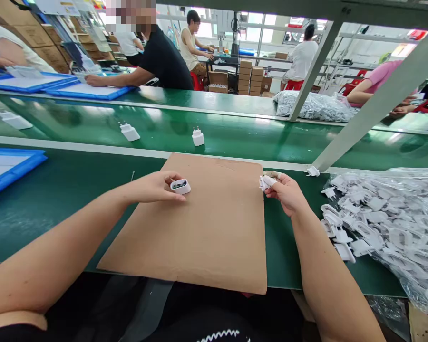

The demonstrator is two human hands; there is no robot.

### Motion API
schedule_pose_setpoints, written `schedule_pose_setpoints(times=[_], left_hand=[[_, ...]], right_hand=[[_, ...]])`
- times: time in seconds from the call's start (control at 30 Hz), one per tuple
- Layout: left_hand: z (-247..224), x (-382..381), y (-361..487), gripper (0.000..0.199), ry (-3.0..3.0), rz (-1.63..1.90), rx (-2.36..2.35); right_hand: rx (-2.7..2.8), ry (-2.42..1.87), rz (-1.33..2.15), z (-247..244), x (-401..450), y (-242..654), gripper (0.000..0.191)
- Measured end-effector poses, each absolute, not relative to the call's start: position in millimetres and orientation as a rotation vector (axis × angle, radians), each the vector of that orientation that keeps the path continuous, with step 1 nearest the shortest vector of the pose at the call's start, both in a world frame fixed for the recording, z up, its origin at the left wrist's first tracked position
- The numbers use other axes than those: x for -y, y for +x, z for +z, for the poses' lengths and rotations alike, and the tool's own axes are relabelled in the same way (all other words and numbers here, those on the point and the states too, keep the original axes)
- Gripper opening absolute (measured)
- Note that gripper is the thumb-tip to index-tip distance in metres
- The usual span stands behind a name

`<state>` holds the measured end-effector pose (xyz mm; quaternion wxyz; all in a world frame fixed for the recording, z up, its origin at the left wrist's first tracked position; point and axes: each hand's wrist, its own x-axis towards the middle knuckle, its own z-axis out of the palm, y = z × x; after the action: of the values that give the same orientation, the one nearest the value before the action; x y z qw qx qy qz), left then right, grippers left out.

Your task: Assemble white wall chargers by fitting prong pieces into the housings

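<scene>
Over the upper left of a cardboard sheet (214, 223), my left hand (157, 187) grips a white charger housing (180, 186), its open end showing dark inner parts. At the sheet's right edge, my right hand (287, 190) pinches a small white plastic plug piece (266, 183) between thumb and fingers. Coverings show on some of the right fingertips. To the right of that hand, many similar white plug pieces (385, 213) spill from a clear plastic bag. One loose plug piece (312, 171) lies apart from them, by the post.
White chargers with pins (198, 137) rest on the green conveyor belt (235, 142) beyond the sheet. A blue-rimmed tray (14, 166) lies at left. A slanted metal post (371, 95) rises on the right. Across the belt, a person in black (167, 59) reaches toward blue trays (89, 90).
</scene>
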<state>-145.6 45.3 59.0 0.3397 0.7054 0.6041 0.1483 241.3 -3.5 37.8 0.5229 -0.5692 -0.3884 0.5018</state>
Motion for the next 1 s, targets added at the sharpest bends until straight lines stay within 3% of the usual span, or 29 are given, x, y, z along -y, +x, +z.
schedule_pose_setpoints(times=[0.27, 0.33, 0.4, 0.47, 0.63, 1.0], left_hand=[[25, -9, -63, 0.029, 2.128, 0.584, -1.169], [19, -3, -39, 0.033, 2.075, 0.617, -1.058], [11, 0, -23, 0.051, 1.977, 0.681, -1.013], [3, 1, -16, 0.059, 1.938, 0.746, -1.013], [-5, 0, -16, 0.035, 1.981, 0.822, -0.947], [-3, -1, -20, 0.031, 2.004, 0.807, -0.914]], right_hand=[[1.074, -1.266, 1.387, 41, 19, 218, 0.048], [1.116, -1.196, 1.419, 42, 22, 216, 0.054], [1.174, -1.191, 1.382, 43, 25, 214, 0.058], [1.252, -1.259, 1.239, 43, 27, 210, 0.052], [1.419, -1.267, 0.921, 46, 34, 194, 0.032], [1.154, -1.211, 1.301, 48, 36, 200, 0.043]])
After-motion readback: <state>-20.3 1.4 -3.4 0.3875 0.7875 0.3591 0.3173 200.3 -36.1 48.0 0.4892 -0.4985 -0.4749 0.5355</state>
